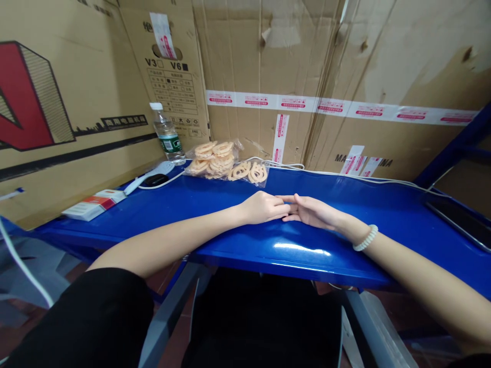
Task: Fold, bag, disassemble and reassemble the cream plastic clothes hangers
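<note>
At the left end of the blue table (230, 240) a white and red box (94, 203) lies close to the front edge, and a careless sweep of the forearm could probably push it off. Behind it a white cable (161, 184) runs past a small black object (155, 179) toward an upright water bottle (166, 135). A tug on that cable might tip the bottle toward the clear bag of orange rings (213, 156) just beside it. A few loose rings (249, 172) lie at the mouth of the bag, touching one another, and could slide on the glossy surface if nudged. The left hand (264, 207) rests knuckles up in front of them, its fingers loosely curled. The fingers hide the palm side, so I cannot tell whether they enclose anything small. Its fingertips meet those of the right hand (312, 212), which lies flat, its fingers stretched out and holding nothing. A white bracelet (365, 238) sits on that wrist. The rings are apart from both hands, near and just beyond the left hand, toward the cardboard boxes (268, 76). At the far right a dark flat device (460, 220) lies near the edge.
</note>
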`<state>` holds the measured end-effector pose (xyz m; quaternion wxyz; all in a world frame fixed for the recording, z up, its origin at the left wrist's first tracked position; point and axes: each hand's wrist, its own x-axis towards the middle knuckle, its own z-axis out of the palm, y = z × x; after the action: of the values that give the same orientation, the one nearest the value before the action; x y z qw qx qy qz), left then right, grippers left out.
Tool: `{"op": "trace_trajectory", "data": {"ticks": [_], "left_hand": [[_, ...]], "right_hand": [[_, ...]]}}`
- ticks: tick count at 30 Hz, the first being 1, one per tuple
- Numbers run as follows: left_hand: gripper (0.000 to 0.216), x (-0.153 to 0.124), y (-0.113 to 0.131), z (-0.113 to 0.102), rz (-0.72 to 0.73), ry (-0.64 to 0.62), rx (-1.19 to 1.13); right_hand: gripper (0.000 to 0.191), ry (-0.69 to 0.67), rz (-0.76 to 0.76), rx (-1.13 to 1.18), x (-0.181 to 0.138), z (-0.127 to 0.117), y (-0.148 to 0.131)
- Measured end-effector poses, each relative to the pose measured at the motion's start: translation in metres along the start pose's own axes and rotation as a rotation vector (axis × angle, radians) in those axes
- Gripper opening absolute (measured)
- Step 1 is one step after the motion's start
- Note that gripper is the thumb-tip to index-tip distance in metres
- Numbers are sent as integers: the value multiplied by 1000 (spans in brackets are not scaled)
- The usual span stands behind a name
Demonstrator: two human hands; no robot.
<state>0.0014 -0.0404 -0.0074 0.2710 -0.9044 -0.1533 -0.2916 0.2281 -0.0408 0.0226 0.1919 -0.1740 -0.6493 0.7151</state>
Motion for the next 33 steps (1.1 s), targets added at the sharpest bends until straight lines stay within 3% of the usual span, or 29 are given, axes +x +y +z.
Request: {"op": "trace_trajectory", "data": {"ticks": [12, 26, 33], "left_hand": [[35, -1, -2, -1, -30, -81, -6], [41, -1, -6, 5, 19, -9, 10], [33, 1, -4, 3, 38, 63, -10]], "right_hand": [[51, 28, 30, 47, -2, -5, 0], [56, -18, 56, 25, -3, -6, -5], [57, -22, 51, 27, -2, -6, -4]]}}
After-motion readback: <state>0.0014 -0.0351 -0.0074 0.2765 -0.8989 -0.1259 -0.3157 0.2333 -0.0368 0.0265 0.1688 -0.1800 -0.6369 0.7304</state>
